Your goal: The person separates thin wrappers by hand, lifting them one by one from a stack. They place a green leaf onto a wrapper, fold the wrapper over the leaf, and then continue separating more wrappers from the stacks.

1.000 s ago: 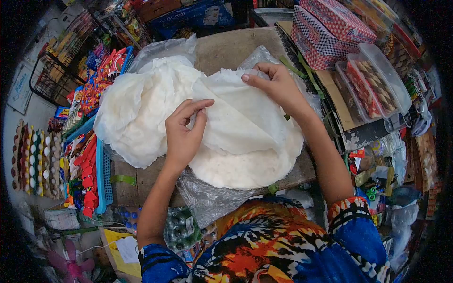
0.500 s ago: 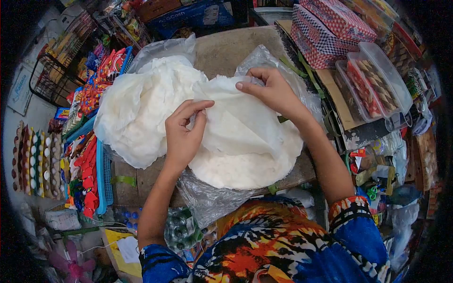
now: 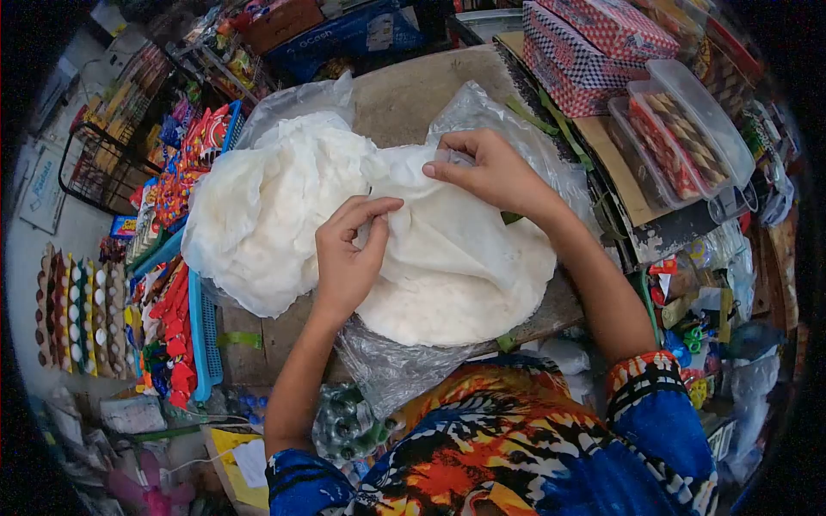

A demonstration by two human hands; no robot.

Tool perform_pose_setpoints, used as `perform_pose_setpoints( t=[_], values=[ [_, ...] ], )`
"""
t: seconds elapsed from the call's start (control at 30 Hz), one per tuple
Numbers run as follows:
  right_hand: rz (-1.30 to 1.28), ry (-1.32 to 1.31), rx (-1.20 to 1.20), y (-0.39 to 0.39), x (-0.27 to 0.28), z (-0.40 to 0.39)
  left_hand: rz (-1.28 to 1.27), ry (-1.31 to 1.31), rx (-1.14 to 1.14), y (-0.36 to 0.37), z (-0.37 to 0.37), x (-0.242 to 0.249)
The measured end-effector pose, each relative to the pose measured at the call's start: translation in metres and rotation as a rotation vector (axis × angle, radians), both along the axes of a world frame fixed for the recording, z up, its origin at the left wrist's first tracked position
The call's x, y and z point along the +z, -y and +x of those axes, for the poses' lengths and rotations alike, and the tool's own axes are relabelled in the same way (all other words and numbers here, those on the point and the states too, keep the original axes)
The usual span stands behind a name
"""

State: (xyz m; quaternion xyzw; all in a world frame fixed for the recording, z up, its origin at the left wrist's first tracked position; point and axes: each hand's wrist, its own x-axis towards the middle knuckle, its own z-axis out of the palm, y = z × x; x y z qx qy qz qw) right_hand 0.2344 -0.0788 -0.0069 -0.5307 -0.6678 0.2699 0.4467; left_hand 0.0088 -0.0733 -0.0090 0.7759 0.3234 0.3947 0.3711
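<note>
A thin, pale spring roll wrapper [image 3: 447,228] is raised in folds between my hands. My left hand [image 3: 351,258] pinches its left edge between thumb and fingers. My right hand [image 3: 495,176] is closed on its upper part, the thumb resting near the fold. Beneath lies a round stack of white wrappers [image 3: 447,314], its front rim showing. To the left, touching the lifted sheet, spreads a loose crumpled heap of separated wrappers [image 3: 267,206]. Clear plastic [image 3: 391,370] sticks out from under the stack.
Everything rests on a worn wooden table [image 3: 422,82]. At left stand a blue basket [image 3: 205,335] of snack packs and several egg trays [image 3: 77,314]. Checkered boxes [image 3: 585,56] and a clear tub of rolled wafers [image 3: 680,142] occupy the right. Green strips [image 3: 239,339] lie about.
The wrapper has been drawn leftward and now drapes toward the heap, with more folds in it. Both hands keep their pinch; my view has shifted slightly.
</note>
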Motion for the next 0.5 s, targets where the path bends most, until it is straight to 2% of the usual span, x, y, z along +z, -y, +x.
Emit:
perform_pose_setpoints(
  t=[0.3,0.37,0.4,0.5],
  values=[
    [-0.082,-0.121,-0.019,-0.002,0.0,0.004,-0.034,0.12,0.135,0.001,0.003,0.003],
    [-0.102,-0.146,0.001,-0.002,-0.001,0.003,-0.065,0.196,0.125,-0.002,0.002,0.003],
    [-0.103,-0.157,-0.003,-0.003,-0.002,0.003,-0.172,0.213,0.12,-0.002,0.0,0.003],
    [-0.136,-0.186,-0.044,-0.003,-0.001,0.002,-0.076,0.123,0.094,-0.01,-0.005,-0.003]
  ],
)
